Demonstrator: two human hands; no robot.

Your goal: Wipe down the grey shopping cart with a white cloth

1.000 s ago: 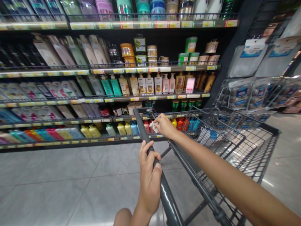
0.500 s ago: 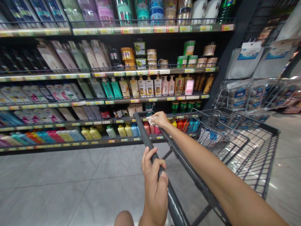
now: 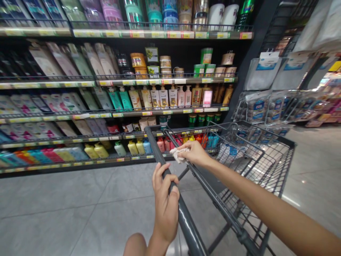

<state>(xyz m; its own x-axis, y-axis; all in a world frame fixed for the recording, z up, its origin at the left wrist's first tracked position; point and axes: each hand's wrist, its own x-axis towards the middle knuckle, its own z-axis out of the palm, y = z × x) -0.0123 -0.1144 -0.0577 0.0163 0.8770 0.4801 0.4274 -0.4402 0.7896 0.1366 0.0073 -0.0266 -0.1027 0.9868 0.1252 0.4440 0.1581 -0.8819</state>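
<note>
Floor space: pale grey floor tiles (image 3: pixel 66 213) lie open to the left of the cart and run up to the foot of the shelves (image 3: pixel 80 161). More open floor shows at the far right, beyond the cart's front edge.

Cart: a dark wire shopping cart (image 3: pixel 266 167) stands at an angle, its front pointing right and away. Its handle bar (image 3: pixel 186 224) runs from the near centre up to the far left corner, which lies close to the lowest shelf edge. The basket's right rim stands near a wire rack of packets (image 3: pixel 266 106).

Left hand (image 3: pixel 165 202): closed around the handle bar at the near part of the bar. The fingers (image 3: pixel 160 174) curl over the top of the bar, pressed together, with the thumb on the right side of the bar.

Right hand (image 3: pixel 195 153): arm stretched forward along the basket's near rim. The fingers pinch a crumpled white cloth (image 3: pixel 178 155) and press it against the rim bar just beyond the handle. The cloth sits between the handle bar and the hand, touching the rim.

Shelves: rows of bottles (image 3: pixel 160 97) and pouches fill each level, with yellow price strips along the shelf edges.
</note>
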